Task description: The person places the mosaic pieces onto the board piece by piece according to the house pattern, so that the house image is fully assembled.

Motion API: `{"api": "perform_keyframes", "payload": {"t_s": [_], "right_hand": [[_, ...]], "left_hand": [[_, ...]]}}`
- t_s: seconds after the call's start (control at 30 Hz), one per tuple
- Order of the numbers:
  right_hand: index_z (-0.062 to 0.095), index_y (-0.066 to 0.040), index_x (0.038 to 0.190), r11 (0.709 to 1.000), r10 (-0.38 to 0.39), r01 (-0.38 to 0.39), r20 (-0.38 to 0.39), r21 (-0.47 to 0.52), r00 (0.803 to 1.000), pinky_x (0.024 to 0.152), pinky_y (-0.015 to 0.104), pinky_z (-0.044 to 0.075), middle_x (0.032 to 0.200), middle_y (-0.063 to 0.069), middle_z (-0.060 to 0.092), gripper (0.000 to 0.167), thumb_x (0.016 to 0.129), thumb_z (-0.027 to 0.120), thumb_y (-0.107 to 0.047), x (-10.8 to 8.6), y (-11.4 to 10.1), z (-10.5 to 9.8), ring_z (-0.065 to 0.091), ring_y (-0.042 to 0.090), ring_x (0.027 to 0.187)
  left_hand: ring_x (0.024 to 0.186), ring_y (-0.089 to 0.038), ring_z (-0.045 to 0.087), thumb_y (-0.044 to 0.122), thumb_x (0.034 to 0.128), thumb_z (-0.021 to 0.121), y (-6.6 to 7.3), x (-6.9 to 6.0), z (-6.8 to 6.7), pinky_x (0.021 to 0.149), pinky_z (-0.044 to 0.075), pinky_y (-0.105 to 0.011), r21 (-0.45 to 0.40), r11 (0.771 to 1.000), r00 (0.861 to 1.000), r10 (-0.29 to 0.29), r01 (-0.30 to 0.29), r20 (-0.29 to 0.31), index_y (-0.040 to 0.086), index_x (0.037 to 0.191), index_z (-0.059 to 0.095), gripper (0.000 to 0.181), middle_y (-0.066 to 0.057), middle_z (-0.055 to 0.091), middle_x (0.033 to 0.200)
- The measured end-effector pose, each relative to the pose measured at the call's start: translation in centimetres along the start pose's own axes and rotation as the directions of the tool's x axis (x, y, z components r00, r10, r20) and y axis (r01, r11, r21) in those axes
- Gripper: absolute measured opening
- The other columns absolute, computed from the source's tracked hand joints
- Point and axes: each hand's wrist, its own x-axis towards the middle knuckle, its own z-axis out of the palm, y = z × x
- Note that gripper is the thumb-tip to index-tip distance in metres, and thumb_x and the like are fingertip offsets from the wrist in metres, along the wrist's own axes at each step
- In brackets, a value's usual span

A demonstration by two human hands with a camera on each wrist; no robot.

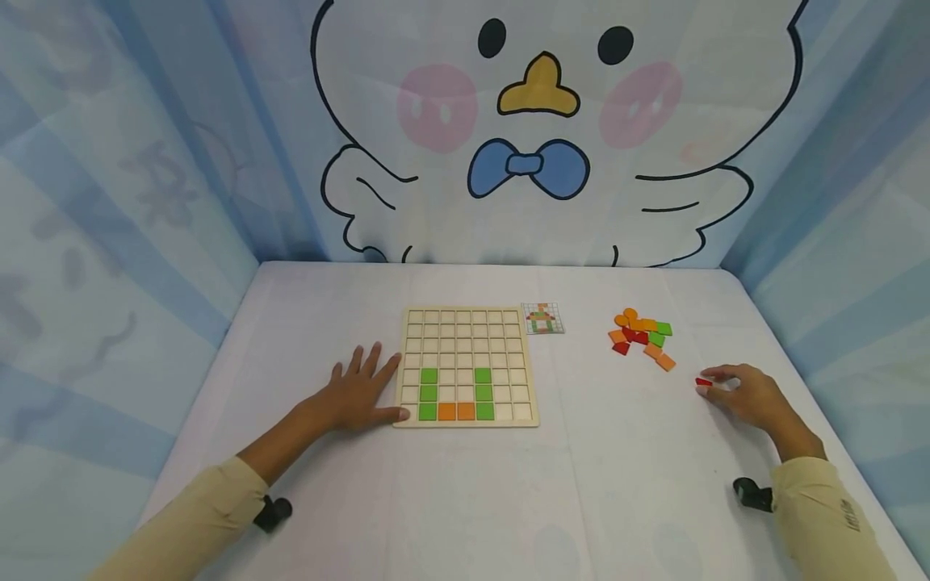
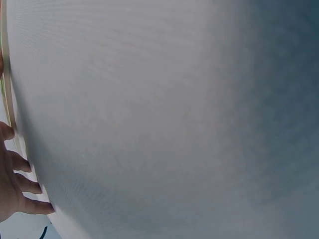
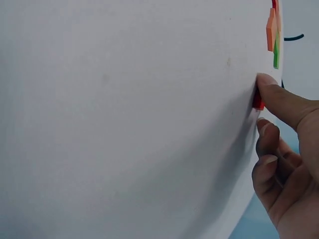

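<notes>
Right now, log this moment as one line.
left hand: spread, touching board; right hand: pinching red piece; on board: green tiles, orange tiles; card: beside board; pile: right of card

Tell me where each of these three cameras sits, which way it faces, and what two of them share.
Head: worn on the head, facing forward and down at the white table, grid board and cartoon backdrop; left hand, right hand and both sleeves show.
Left wrist: worn on that wrist, facing the white table; left hand at the frame's left edge.
Right wrist: worn on that wrist, facing the white table and red piece; right hand at the frame's right edge.
Shared: head and right wrist both show the red piece.
</notes>
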Motion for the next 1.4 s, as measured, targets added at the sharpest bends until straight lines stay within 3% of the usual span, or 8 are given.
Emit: {"api": "perform_keyframes", "payload": {"t_s": [0.2, 0.47, 0.57, 0.67, 0.83, 1.07, 1.23, 1.4], "right_hand": [[0.065, 0.004, 0.126, 1.000, 0.005, -0.006, -0.030, -0.012, 1.000, 0.085, 0.063, 0.048, 0.130, 0.038, 0.050, 0.042, 0.094, 0.070, -0.023, -0.1, 0.6, 0.1, 0.048, 0.053, 0.110], [0.061, 0.002, 0.108, 0.998, -0.063, 0.063, -0.100, -0.008, 0.993, 0.071, 0.040, 0.048, 0.109, 0.029, 0.063, 0.028, 0.092, 0.071, -0.019, -0.2, 0.6, 0.5, 0.054, 0.036, 0.090], [0.060, 0.000, 0.104, 0.998, -0.069, 0.069, -0.092, -0.002, 0.993, 0.069, 0.034, 0.046, 0.100, 0.025, 0.065, 0.026, 0.092, 0.072, -0.020, -0.2, 0.2, 0.5, 0.055, 0.034, 0.088], [0.061, 0.002, 0.111, 0.997, -0.074, 0.074, -0.050, 0.003, 0.996, 0.068, 0.033, 0.046, 0.097, 0.022, 0.066, 0.030, 0.093, 0.071, -0.020, -0.1, -0.3, 0.5, 0.056, 0.032, 0.086], [0.062, 0.002, 0.127, 0.994, -0.104, 0.104, 0.016, 0.023, 0.994, 0.067, 0.031, 0.045, 0.099, 0.019, 0.064, 0.038, 0.097, 0.066, -0.021, 0.0, -1.7, 0.5, 0.053, 0.030, 0.088], [0.062, -0.002, 0.125, 0.978, -0.147, 0.140, 0.037, 0.152, 0.988, 0.069, 0.028, 0.052, 0.103, 0.016, 0.063, 0.034, 0.098, 0.066, -0.023, 0.4, -4.2, 0.9, 0.056, 0.030, 0.095], [0.063, -0.005, 0.128, 0.955, -0.186, 0.165, 0.064, 0.246, 0.980, 0.064, 0.027, 0.053, 0.099, 0.013, 0.058, 0.037, 0.098, 0.066, -0.026, 0.7, -6.6, 1.5, 0.053, 0.025, 0.089], [0.068, -0.005, 0.120, 0.936, -0.241, 0.211, 0.074, 0.283, 0.968, 0.062, 0.026, 0.052, 0.093, 0.009, 0.058, 0.034, 0.095, 0.071, -0.028, 1.1, -9.4, 2.6, 0.053, 0.022, 0.084]], "left_hand": [[0.151, -0.055, 0.001, 0.076, 0.0864, 0.055, 0.1, 0.0, -0.1, 0.111, 0.015, -0.077, 0.001, 1.000, 1.000, -0.001, 0.001, 0.002, 0.015, 0.162, 0.017, 0.104, -0.026, 0.003, 0.166], [0.151, -0.054, 0.001, 0.076, 0.0862, 0.054, -0.1, 0.0, 0.1, 0.111, 0.015, -0.077, 0.005, 1.000, 1.000, -0.007, 0.007, 0.001, 0.015, 0.162, 0.017, 0.104, -0.026, 0.004, 0.167], [0.151, -0.054, 0.001, 0.077, 0.0862, 0.054, -0.1, 0.0, 0.1, 0.111, 0.015, -0.077, 0.009, 1.000, 1.000, -0.008, 0.008, 0.003, 0.015, 0.162, 0.017, 0.105, -0.026, 0.004, 0.167], [0.151, -0.054, 0.001, 0.076, 0.0863, 0.054, -0.1, 0.0, 0.0, 0.111, 0.015, -0.077, 0.007, 1.000, 1.000, -0.007, 0.007, 0.005, 0.015, 0.162, 0.017, 0.105, -0.026, 0.003, 0.167], [0.151, -0.054, 0.001, 0.078, 0.0857, 0.054, -0.2, 0.2, 0.2, 0.111, 0.014, -0.078, 0.002, 1.000, 1.000, -0.007, 0.007, 0.005, 0.015, 0.162, 0.017, 0.106, -0.026, 0.003, 0.167], [0.151, -0.054, 0.001, 0.080, 0.0846, 0.053, -0.3, 0.2, 0.2, 0.111, 0.014, -0.078, 0.003, 1.000, 1.000, -0.008, 0.008, -0.002, 0.016, 0.162, 0.017, 0.107, -0.026, 0.004, 0.167], [0.151, -0.054, 0.001, 0.081, 0.0840, 0.052, -0.3, 0.3, 0.3, 0.111, 0.014, -0.078, 0.002, 1.000, 1.000, -0.009, 0.009, 0.000, 0.016, 0.162, 0.017, 0.108, -0.026, 0.004, 0.167], [0.151, -0.054, 0.000, 0.081, 0.0840, 0.052, -0.2, 0.3, 0.2, 0.111, 0.013, -0.078, -0.002, 1.000, 1.000, -0.011, 0.011, 0.003, 0.016, 0.162, 0.017, 0.108, -0.026, 0.004, 0.167]]}}
